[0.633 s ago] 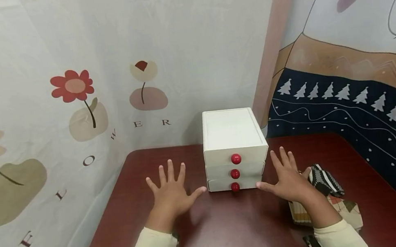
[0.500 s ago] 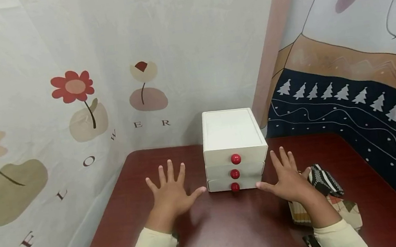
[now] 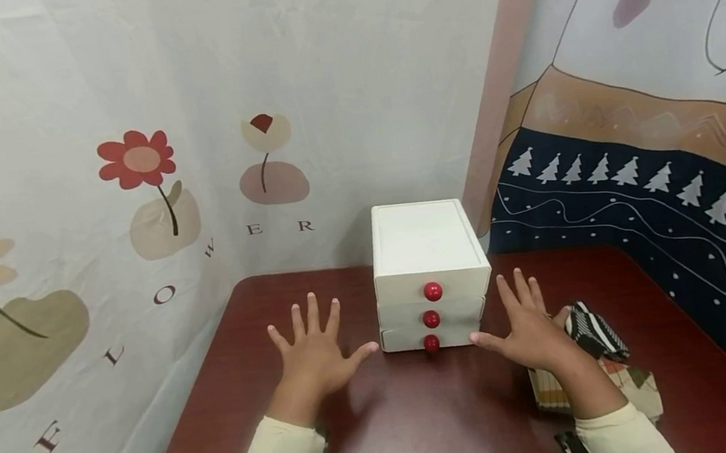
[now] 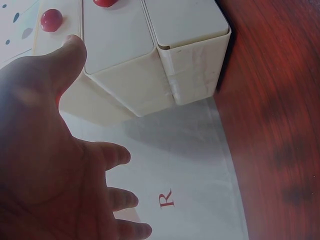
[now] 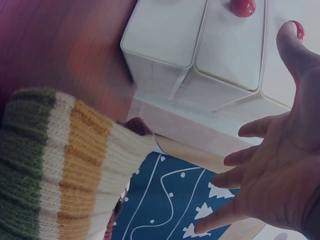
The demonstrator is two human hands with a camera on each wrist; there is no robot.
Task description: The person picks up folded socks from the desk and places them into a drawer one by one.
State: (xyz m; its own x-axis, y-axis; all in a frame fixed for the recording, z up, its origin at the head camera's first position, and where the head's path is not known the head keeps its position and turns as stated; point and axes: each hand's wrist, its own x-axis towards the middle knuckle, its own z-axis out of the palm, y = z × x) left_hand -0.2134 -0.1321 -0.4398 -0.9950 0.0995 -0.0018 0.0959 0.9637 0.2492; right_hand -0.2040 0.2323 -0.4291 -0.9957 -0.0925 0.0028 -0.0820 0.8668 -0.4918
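Note:
A small white drawer box [image 3: 428, 237] with three stacked drawers and red round knobs stands on the table, drawers pushed in. To its left, my left hand [image 3: 315, 364] is held with fingers spread and holds nothing. My right hand [image 3: 531, 330] is spread the same way to the right of the box, also with nothing in it. Beside and partly under the right wrist lie folded knitted pieces that look like socks: a black-and-white striped one [image 3: 595, 332] and a cream patterned one [image 3: 638, 389]. In the right wrist view, a ribbed knit cuff [image 5: 75, 155] in green, white and orange shows close up.
The dark red table [image 3: 415, 431] has rounded far corners. Behind it hangs a pale cloth [image 3: 346, 85] with printed flowers and letters; on the right is a navy cloth [image 3: 641, 222] with white trees. A small dark item [image 3: 572, 446] lies near the right sleeve.
The head view has shifted very slightly. Both hands, the drawer box and the knitted pieces stay where they were.

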